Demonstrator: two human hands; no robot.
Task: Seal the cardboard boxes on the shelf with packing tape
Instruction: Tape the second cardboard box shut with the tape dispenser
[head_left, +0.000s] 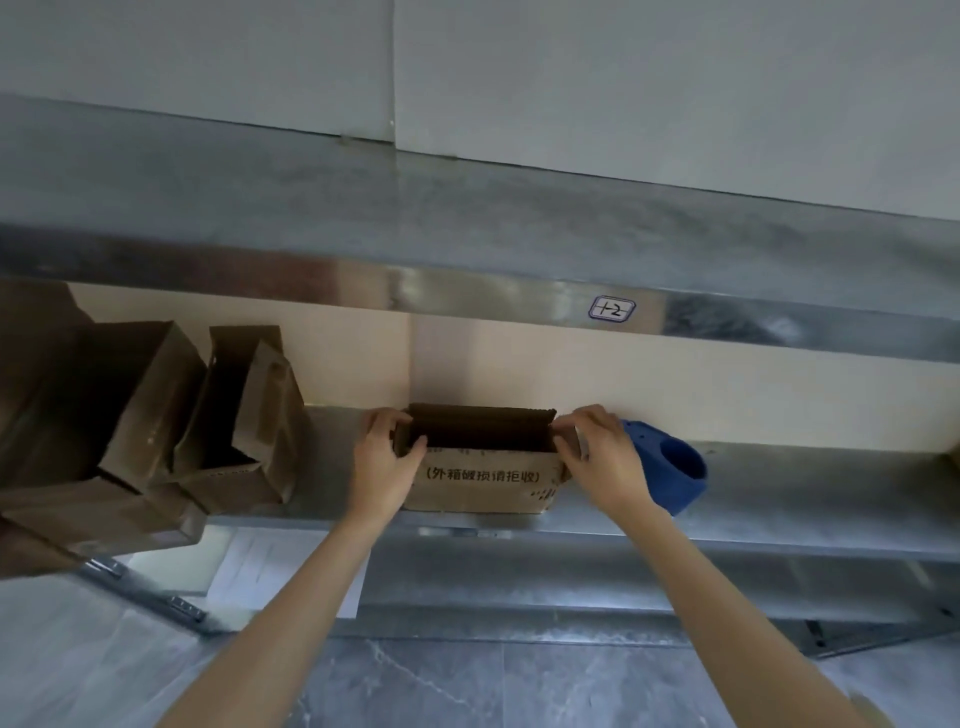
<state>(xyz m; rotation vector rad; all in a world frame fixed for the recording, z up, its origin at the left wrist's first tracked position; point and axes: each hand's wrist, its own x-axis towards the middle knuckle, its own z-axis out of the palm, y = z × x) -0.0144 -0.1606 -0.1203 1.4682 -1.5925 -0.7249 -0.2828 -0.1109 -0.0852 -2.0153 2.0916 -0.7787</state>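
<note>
Now open box (485, 475) between left hand (384, 457), right hand (602, 454); apparently gripped.

A small white label (612, 309) with a blue border and handwritten marks is stuck on the front edge of the upper metal beam (467, 291). Behind it rises a pale grey wall (623, 78), split by a vertical seam. White sheets of paper (270, 566) hang below the shelf level at left. The floor (467, 686) is grey stone-patterned tile
</note>
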